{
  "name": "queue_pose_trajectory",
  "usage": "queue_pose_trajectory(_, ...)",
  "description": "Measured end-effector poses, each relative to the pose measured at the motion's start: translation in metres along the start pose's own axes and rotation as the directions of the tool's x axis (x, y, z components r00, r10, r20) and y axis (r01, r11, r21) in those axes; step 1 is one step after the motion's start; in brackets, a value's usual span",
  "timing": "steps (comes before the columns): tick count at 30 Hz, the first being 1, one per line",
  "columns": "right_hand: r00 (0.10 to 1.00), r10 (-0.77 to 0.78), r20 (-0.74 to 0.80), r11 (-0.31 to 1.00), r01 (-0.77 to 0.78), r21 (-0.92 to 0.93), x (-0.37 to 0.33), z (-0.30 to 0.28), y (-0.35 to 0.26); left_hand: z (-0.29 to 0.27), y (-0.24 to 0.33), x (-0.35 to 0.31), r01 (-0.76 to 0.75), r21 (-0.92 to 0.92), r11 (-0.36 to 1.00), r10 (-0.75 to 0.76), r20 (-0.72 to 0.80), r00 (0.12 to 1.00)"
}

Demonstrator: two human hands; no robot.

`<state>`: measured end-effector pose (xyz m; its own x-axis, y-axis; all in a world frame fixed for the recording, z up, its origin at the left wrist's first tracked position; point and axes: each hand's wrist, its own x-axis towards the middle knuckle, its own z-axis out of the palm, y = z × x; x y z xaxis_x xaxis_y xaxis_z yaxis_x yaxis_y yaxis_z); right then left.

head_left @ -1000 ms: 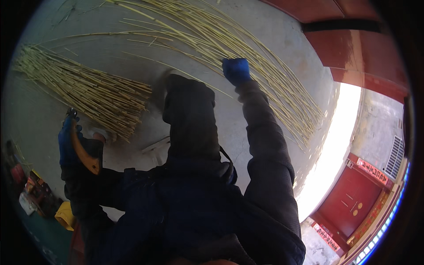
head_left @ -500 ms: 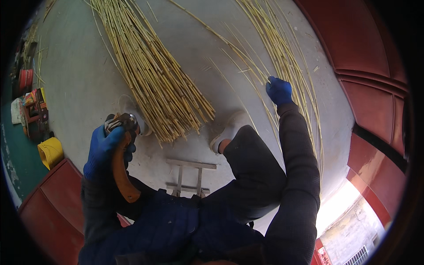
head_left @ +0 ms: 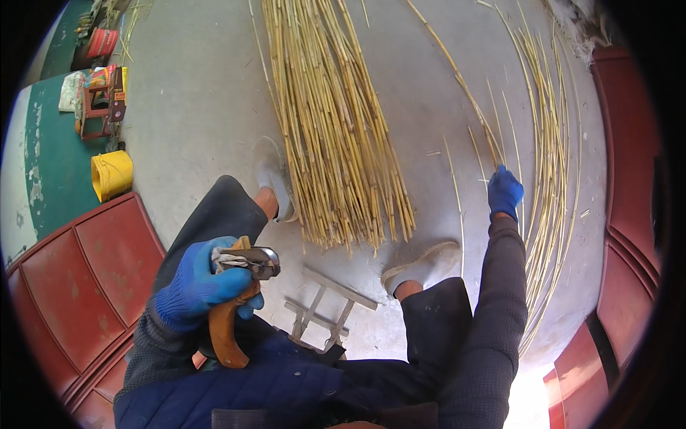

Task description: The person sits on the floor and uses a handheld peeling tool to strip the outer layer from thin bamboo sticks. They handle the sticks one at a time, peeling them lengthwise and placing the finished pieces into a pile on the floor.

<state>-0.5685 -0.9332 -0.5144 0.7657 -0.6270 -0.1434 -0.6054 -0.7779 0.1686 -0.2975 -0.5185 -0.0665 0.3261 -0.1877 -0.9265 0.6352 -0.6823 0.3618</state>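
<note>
My left hand [head_left: 204, 282], in a blue glove, is closed around a tool with a curved wooden handle [head_left: 227, 336] and a rounded metal head [head_left: 263, 262]. Pale wrapping shows beside the metal. Away to the right, my right hand [head_left: 504, 191], also gloved in blue, is closed at the near end of a long cane stalk [head_left: 461, 79], which stretches away across the floor. Between my feet and beyond lies a thick bundle of yellow-brown cane stalks [head_left: 332, 136], its cut ends toward me. Thinner loose stalks [head_left: 547, 143] lie right of my right hand.
A small wooden stool frame [head_left: 321, 304] stands between my legs. Red panels [head_left: 107, 279] border the left and more red panels [head_left: 636, 179] the right. A yellow bucket [head_left: 112, 176] and a small brown stool [head_left: 96, 111] are at the left wall.
The view has turned, so the bundle and loose stalks appear farther right. My left hand has turned the tool, its metal head now pointing right. The right hand keeps its hold on the stalk.
</note>
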Motion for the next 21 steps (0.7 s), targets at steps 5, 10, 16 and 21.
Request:
queue_pose_trajectory(5, 0.972, -0.115, 0.205, 0.952, 0.049, 0.301, -0.013, -0.138, 0.009, -0.007, 0.0, -0.015, -0.095, -0.048, 0.994, 0.101, 0.148, 0.984)
queue_pose_trajectory(10, 0.763, -0.393, 0.513, 0.414, -0.351, 0.84, -0.077, -0.35, -0.001, -0.024, -0.018, -0.018, -0.301, -0.037, 0.953, 0.3, 0.243, 0.922)
queue_pose_trajectory(16, 0.744, -0.464, 0.48, 0.012, -0.537, 0.844, -0.238, -0.513, 0.004, -0.036, -0.037, -0.027, -0.478, -0.248, 0.843, 0.525, 0.184, 0.831)
queue_pose_trajectory(21, 0.788, -0.416, 0.454, -0.017, -0.506, 0.863, -0.363, -0.543, 0.005, -0.045, -0.049, -0.018, -0.57, -0.224, 0.79, 0.606, 0.143, 0.783)
